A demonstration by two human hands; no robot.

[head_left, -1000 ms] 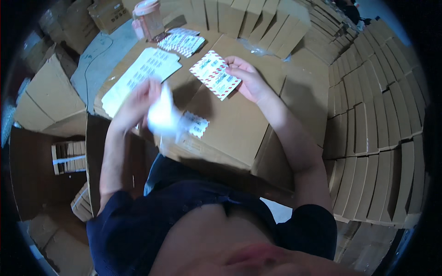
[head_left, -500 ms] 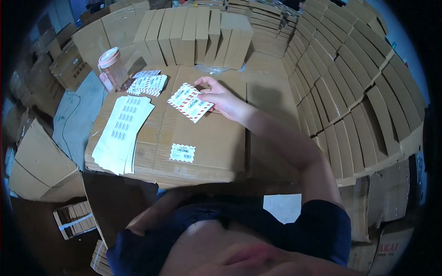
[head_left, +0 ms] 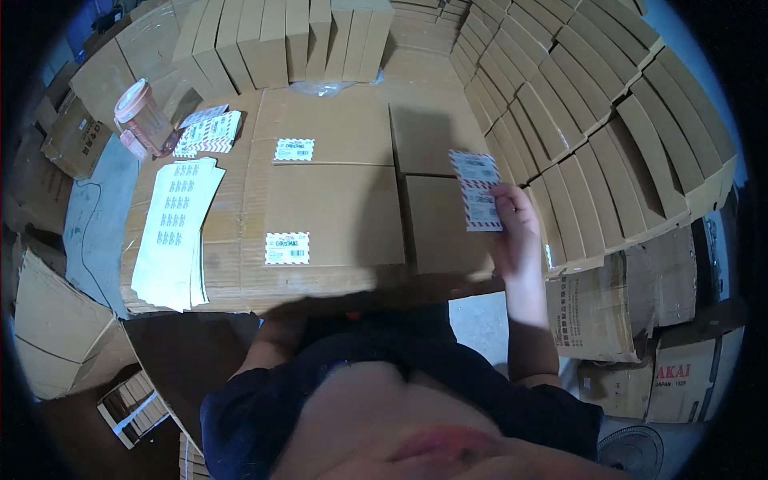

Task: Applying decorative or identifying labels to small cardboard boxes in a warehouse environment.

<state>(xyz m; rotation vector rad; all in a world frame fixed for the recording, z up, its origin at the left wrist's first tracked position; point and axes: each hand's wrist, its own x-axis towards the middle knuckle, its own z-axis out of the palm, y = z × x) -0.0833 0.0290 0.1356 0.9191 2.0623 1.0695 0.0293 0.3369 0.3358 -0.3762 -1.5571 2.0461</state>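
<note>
My right hand [head_left: 516, 228] pinches a strip of label stickers [head_left: 478, 192] with red-and-white striped edges, held over the right side of the table above the right-hand flat cartons. Two flat brown cartons lie to the left: the far carton [head_left: 344, 120] bears a label sticker [head_left: 294, 150] at its lower left, and the near carton [head_left: 344, 208] has another label sticker [head_left: 286, 248] at its lower left. On the right, a far carton [head_left: 428, 120] and a near carton [head_left: 436, 232] lie partly in shadow. My left forearm goes below the table edge, and that hand is hidden.
A stack of printed white sheets [head_left: 180, 232] lies on the left of the table [head_left: 232, 280]. Behind it are a pile of striped labels [head_left: 210, 132] and a pink lidded cup [head_left: 144, 120]. Upright cartons [head_left: 272, 48] line the back; a wall of stacked cartons [head_left: 584, 120] rises at right.
My right hand has moved from the far left carton to the right with the label strip. A label now shows on that far left carton. The view has shifted.
</note>
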